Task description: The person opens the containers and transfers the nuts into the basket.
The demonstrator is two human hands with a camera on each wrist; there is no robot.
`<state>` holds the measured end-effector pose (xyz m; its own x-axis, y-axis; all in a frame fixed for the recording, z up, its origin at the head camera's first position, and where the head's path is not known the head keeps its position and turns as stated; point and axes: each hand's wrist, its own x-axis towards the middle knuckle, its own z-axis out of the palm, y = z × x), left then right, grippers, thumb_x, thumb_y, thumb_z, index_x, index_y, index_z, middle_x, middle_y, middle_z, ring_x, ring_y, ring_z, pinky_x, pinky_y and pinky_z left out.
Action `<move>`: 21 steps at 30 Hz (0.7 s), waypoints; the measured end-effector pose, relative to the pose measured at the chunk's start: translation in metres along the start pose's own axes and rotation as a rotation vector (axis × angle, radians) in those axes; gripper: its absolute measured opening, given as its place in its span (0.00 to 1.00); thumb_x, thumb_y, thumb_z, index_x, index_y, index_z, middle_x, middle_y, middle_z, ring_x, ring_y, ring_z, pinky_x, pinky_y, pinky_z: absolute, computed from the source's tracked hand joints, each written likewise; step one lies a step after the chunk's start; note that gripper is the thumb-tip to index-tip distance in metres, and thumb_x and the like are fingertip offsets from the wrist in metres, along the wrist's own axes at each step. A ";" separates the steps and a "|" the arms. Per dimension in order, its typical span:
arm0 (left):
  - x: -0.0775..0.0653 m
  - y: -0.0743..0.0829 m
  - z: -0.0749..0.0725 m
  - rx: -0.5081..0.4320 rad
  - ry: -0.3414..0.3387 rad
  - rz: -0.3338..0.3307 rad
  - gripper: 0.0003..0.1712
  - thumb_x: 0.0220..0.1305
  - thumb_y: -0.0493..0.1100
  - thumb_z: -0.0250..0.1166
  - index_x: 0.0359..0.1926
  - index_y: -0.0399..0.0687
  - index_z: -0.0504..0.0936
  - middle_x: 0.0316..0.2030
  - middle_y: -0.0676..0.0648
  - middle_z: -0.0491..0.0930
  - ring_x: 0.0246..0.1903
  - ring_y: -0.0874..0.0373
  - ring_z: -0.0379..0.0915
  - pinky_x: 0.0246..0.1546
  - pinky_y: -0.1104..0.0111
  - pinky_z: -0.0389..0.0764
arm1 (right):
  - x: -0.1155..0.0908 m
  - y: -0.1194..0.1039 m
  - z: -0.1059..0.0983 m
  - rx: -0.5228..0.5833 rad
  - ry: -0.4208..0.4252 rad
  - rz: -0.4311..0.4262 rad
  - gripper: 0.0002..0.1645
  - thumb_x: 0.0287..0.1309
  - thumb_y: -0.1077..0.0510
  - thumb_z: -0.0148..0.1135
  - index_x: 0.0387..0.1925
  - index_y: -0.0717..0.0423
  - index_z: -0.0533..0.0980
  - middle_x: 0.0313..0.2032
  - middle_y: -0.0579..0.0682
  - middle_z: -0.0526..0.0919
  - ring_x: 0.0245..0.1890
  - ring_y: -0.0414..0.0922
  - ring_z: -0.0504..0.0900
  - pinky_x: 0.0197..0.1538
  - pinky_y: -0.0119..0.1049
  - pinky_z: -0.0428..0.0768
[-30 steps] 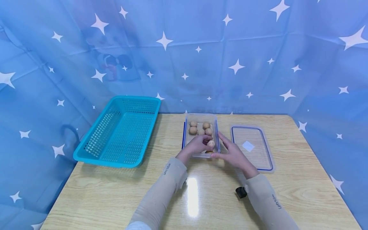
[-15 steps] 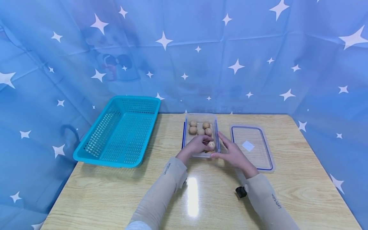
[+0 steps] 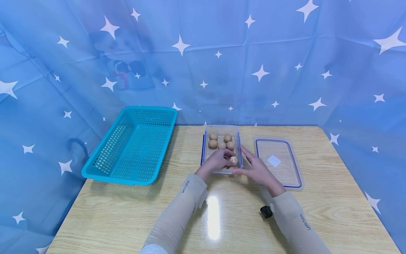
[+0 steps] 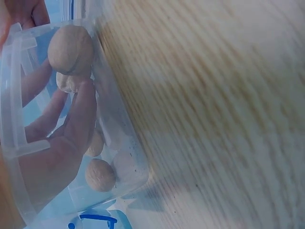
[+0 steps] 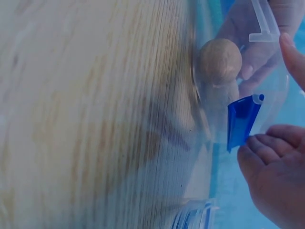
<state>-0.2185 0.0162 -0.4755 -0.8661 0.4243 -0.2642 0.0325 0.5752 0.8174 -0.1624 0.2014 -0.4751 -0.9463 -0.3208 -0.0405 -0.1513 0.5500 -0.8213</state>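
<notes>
Left hand (image 3: 218, 159): I'm pinching a pale walnut (image 3: 233, 161) inside the clear box (image 3: 222, 130), near its right wall | Right hand (image 3: 256, 170): I'm touching the box's right side, fingers extended | Other walnuts (image 3: 213, 144): lying in the box | Lid (image 3: 283, 168): lying to its right

Curtained-off tabletop set, star-printed blue cloth (image 3: 209, 63) around three sides, wood-grain table (image 3: 244, 229)

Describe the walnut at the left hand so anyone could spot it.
On the table, right of the turquoise basket, stands a clear box. Inside, toward the front right, is the walnut: touched by the left hand, paler than its neighbours.
</notes>
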 end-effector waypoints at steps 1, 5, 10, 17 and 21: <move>0.000 0.000 0.000 -0.004 0.003 -0.003 0.23 0.62 0.40 0.70 0.59 0.45 0.80 0.56 0.46 0.81 0.55 0.53 0.78 0.54 0.66 0.81 | 0.000 0.000 0.000 -0.001 0.000 0.000 0.62 0.56 0.49 0.73 0.79 0.55 0.43 0.80 0.59 0.42 0.76 0.66 0.50 0.75 0.60 0.57; -0.001 0.000 -0.001 -0.015 0.015 -0.005 0.22 0.61 0.40 0.71 0.56 0.44 0.80 0.53 0.46 0.81 0.50 0.56 0.77 0.52 0.67 0.80 | 0.000 0.000 0.000 -0.005 0.002 0.000 0.62 0.56 0.48 0.73 0.79 0.56 0.43 0.79 0.59 0.43 0.76 0.66 0.50 0.75 0.60 0.58; -0.001 -0.001 -0.001 -0.012 0.022 -0.008 0.20 0.61 0.41 0.72 0.53 0.45 0.79 0.49 0.47 0.81 0.45 0.59 0.75 0.49 0.68 0.79 | 0.000 0.002 0.000 -0.019 0.004 0.001 0.62 0.57 0.48 0.73 0.79 0.56 0.43 0.79 0.59 0.43 0.76 0.67 0.52 0.75 0.60 0.59; -0.001 0.001 -0.001 0.008 0.045 -0.018 0.18 0.60 0.40 0.72 0.51 0.46 0.79 0.48 0.47 0.82 0.47 0.59 0.76 0.52 0.69 0.79 | 0.001 0.003 0.000 -0.020 0.005 -0.010 0.62 0.57 0.48 0.73 0.79 0.56 0.43 0.79 0.60 0.44 0.76 0.66 0.51 0.75 0.60 0.59; -0.002 0.002 0.000 0.002 0.060 -0.026 0.17 0.60 0.38 0.72 0.49 0.45 0.78 0.47 0.47 0.82 0.46 0.58 0.77 0.52 0.69 0.79 | 0.001 0.003 0.000 -0.024 0.008 -0.012 0.62 0.56 0.47 0.73 0.79 0.57 0.44 0.79 0.61 0.44 0.76 0.66 0.51 0.75 0.60 0.58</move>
<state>-0.2167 0.0164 -0.4730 -0.8951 0.3666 -0.2536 0.0107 0.5864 0.8099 -0.1634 0.2029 -0.4774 -0.9465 -0.3217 -0.0259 -0.1698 0.5646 -0.8077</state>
